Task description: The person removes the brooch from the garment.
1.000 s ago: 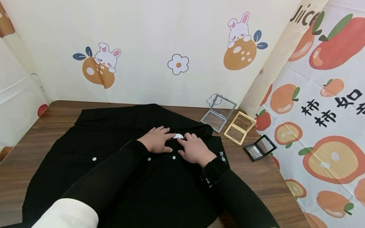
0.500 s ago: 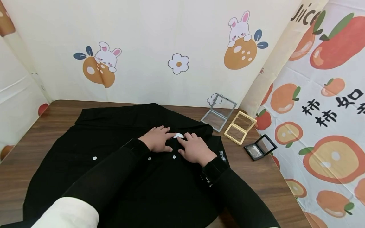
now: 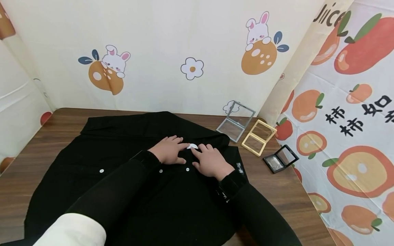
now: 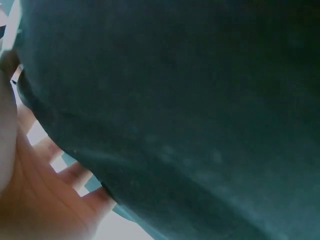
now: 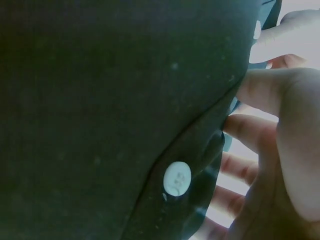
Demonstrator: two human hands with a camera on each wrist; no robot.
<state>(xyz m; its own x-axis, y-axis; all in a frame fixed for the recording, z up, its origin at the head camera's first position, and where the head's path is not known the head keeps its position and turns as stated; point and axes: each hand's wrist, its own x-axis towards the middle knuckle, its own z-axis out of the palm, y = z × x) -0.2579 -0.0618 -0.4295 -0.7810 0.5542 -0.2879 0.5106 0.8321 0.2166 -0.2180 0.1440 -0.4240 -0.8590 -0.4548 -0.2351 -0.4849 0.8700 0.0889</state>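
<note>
only the head view itself drifts, very slightly, from half a second earlier; left grip (image 3: 168, 151) and right grip (image 3: 212, 160) keep their places. black garment (image 3: 172, 198): matte, lightly creased, spread broad over the wood-grained tabletop (image 3: 283, 191), with white buttons (image 3: 101, 171) standing out sharply. it lies beneath both grips, touching their fingertips, and extends well beyond them to the left and toward the person. state of the grips: the left grip rests on the cloth, fingers straight and spread apart; the right grip presses the cloth, its thumb apart from its extended fingers. between them sits a small white piece (image 3: 192, 146), touching or just beside the nearest fingertips; whether it is part of the garment cannot be told. counted in the head view: one garment; three buttons; one white piece; two black sleeves (image 3: 114, 191); three unfolded two-panelled cases near the garment's right side, namely one grey case (image 3: 236, 121), one yellow case (image 3: 259, 138), one black case (image 3: 280, 159).
</note>
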